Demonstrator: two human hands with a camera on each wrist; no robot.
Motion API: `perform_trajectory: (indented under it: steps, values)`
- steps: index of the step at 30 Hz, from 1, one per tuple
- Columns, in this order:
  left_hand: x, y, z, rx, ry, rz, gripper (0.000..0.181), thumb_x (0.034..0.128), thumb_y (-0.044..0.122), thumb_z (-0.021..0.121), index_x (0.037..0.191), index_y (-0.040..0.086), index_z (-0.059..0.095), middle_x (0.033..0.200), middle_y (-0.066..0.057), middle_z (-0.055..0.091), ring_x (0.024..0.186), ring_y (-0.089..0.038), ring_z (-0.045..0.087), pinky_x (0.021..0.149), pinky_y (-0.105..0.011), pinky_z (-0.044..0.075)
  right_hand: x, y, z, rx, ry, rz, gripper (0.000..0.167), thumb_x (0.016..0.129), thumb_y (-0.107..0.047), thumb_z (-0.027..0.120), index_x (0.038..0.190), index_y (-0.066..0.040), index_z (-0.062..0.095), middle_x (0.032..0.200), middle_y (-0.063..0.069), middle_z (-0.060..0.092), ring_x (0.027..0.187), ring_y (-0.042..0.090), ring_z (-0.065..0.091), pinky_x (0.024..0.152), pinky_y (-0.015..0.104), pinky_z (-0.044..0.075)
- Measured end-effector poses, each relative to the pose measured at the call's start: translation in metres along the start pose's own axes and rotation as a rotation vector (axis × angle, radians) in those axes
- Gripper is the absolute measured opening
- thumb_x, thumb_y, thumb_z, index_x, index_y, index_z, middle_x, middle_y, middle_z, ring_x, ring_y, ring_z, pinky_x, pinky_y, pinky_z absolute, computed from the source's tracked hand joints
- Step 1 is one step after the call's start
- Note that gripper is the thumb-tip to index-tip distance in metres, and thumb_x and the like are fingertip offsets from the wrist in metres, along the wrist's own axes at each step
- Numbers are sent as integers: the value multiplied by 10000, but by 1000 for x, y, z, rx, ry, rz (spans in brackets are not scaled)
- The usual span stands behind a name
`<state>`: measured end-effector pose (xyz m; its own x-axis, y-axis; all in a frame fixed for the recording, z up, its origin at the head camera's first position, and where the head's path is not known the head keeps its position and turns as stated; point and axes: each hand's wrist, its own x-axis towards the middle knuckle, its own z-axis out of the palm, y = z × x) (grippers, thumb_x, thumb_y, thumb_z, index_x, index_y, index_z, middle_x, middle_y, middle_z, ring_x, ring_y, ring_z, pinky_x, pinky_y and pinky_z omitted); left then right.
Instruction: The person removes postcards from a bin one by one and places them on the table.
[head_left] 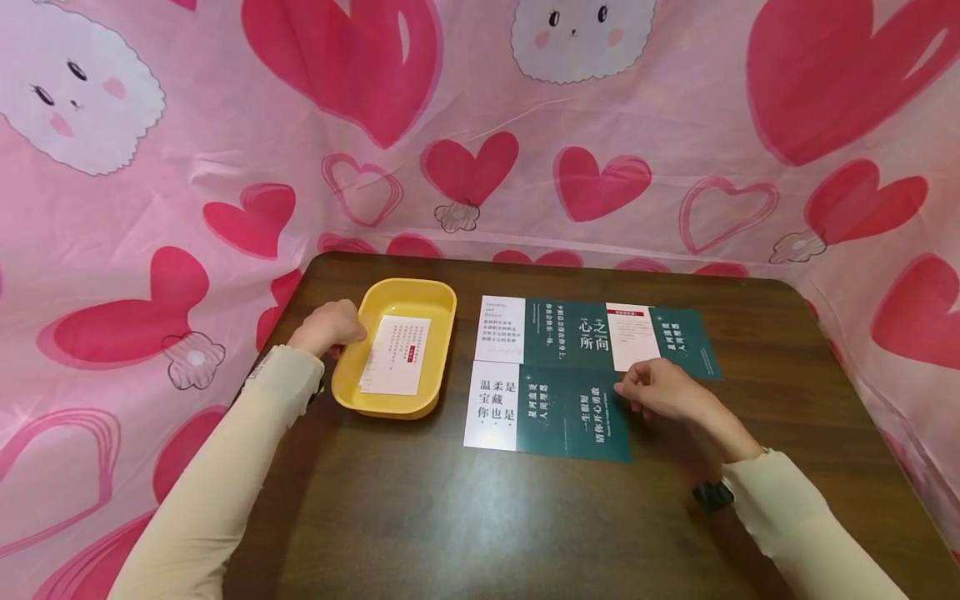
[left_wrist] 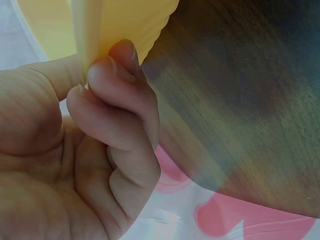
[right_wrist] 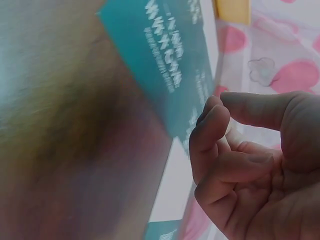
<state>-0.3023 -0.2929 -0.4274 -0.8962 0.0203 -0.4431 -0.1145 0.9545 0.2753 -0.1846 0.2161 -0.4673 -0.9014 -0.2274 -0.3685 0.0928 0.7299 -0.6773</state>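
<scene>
My left hand (head_left: 328, 327) grips the left rim of a yellow plastic tray (head_left: 442, 333), thumb and fingers pinching its edge in the left wrist view. A pale card with printed text (head_left: 397, 354) lies in the tray. My right hand (head_left: 663, 389) is at the upper right corner of a dark green card with white writing (head_left: 585, 417), the last in the nearer row. In the right wrist view its fingers bend loosely and the thumb meets the forefinger, with nothing visible between them. The green card (right_wrist: 160, 60) lies beyond these fingers.
Behind that row runs a second row of cards, white (head_left: 498, 342), green (head_left: 547, 333) and pale pink (head_left: 630, 333). The rows lie side by side on a dark wooden table (head_left: 450, 517). A pink cloth with hearts (head_left: 525, 108) hangs around the table.
</scene>
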Motion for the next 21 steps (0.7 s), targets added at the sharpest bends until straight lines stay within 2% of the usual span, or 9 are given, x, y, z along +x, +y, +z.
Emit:
perform_trajectory:
  steps: [6, 12, 16, 21]
  values:
    - [1, -1, 1, -5, 3, -3, 264, 896, 130, 639, 1053, -82, 632, 859, -193, 662, 606, -273, 641, 581, -350, 586, 6, -24, -4, -33, 29, -41, 255, 1034, -257, 666, 970, -9, 665, 720, 93, 644, 610, 251, 613, 558, 326, 466]
    - [1, -1, 0, 16, 12, -5, 244, 888, 115, 618, 1030, -83, 632, 835, -185, 653, 587, -266, 633, 549, -328, 566, 13, -59, -10, -95, 79, -157, 240, 1022, -239, 684, 956, -9, 670, 752, 127, 661, 629, 314, 642, 567, 350, 486]
    - [1, 2, 1, 18, 13, -14, 235, 877, 112, 612, 1022, -71, 638, 824, -177, 651, 571, -254, 624, 540, -324, 559, 16, -85, -10, -135, 106, -230, 202, 1018, -235, 688, 955, -43, 684, 757, 86, 663, 632, 266, 632, 615, 368, 511]
    - [-2, 3, -1, 13, 12, -19, 237, 873, 109, 620, 1028, -69, 639, 824, -175, 648, 574, -256, 616, 543, -329, 559, 20, -114, -7, -139, 117, -324, 187, 1007, -219, 700, 964, -37, 707, 751, 90, 665, 611, 212, 599, 599, 363, 528]
